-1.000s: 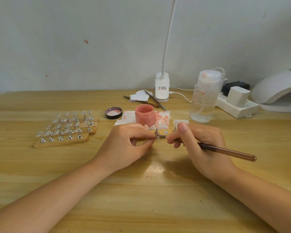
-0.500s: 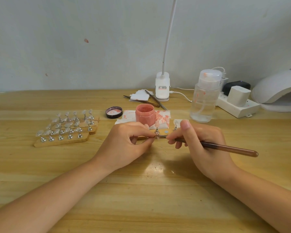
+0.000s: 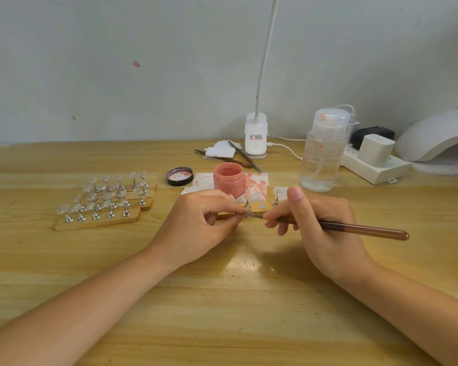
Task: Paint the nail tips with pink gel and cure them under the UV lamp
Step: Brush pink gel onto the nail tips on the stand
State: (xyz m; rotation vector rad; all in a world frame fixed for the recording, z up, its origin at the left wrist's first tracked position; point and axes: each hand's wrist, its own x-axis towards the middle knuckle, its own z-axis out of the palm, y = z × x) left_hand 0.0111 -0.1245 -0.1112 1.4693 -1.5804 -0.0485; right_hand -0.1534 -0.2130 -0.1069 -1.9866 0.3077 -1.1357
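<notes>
While the left hand (image 3: 198, 223) pinches a nail tip (image 3: 248, 213), the right hand (image 3: 325, 228) grips the brush (image 3: 354, 229) touching it.

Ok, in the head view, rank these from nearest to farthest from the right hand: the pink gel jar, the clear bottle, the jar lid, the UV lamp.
From the right hand:
1. Clear bottle, just beyond it, slightly right.
2. Pink gel jar, beyond and left, by the left hand.
3. Jar lid and UV lamp: too close to call. The lid lies far left past the jar; the lamp sits at the far right edge.
</notes>
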